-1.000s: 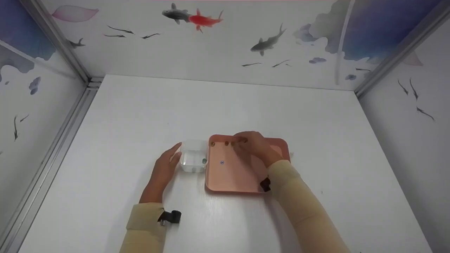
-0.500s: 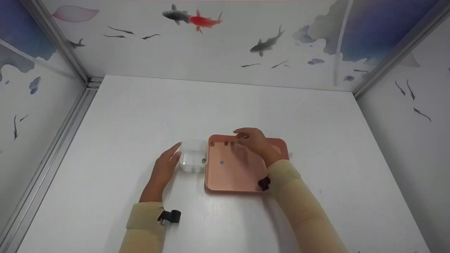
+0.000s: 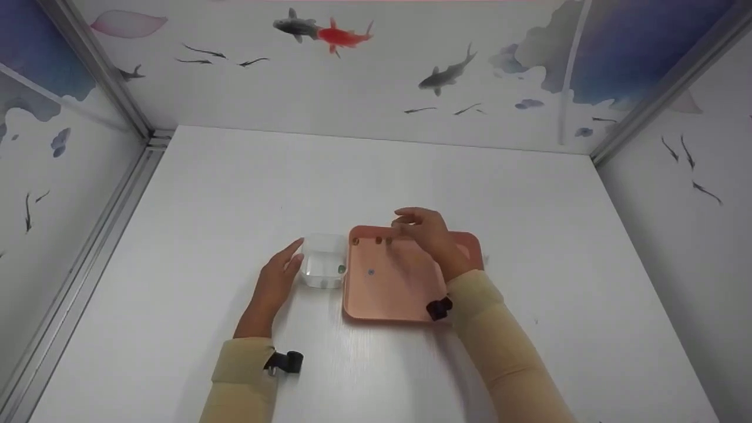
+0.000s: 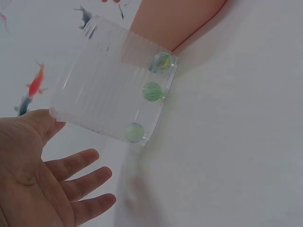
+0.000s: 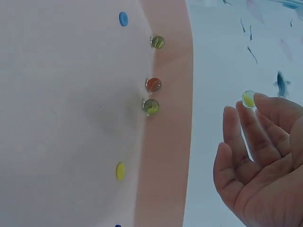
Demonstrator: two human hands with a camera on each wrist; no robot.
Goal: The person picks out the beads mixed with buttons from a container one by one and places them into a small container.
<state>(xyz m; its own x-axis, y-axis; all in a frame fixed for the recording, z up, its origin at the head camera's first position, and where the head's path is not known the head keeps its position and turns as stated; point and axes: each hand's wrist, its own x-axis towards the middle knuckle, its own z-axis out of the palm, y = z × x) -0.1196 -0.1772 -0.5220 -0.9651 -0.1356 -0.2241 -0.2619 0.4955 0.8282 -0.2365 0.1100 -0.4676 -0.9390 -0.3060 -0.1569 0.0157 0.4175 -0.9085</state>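
Observation:
My right hand (image 3: 424,229) is raised over the far edge of the pink tray (image 3: 405,302). Between thumb and fingertip it pinches a clear glass marble (image 5: 248,99) with a yellow swirl, plain in the right wrist view. Three other marbles lie along the tray's far side: a yellow-green one (image 5: 157,42), a red one (image 5: 154,84) and another yellow-green one (image 5: 151,107). My left hand (image 3: 277,277) touches the left side of the clear plastic box (image 3: 323,261), its other fingers loosely extended. Three greenish marbles, including one green marble (image 4: 152,91), show through the box wall.
The box stands against the tray's left side on the white table (image 3: 376,376). In the tray lie a small flat blue disc (image 5: 123,19) and a flat yellow disc (image 5: 120,170). Printed panels enclose the table at the back and both sides.
My right hand has risen from the tray's far side, away from the row of marbles, carrying the pinched marble. The left hand and the box stay where they were.

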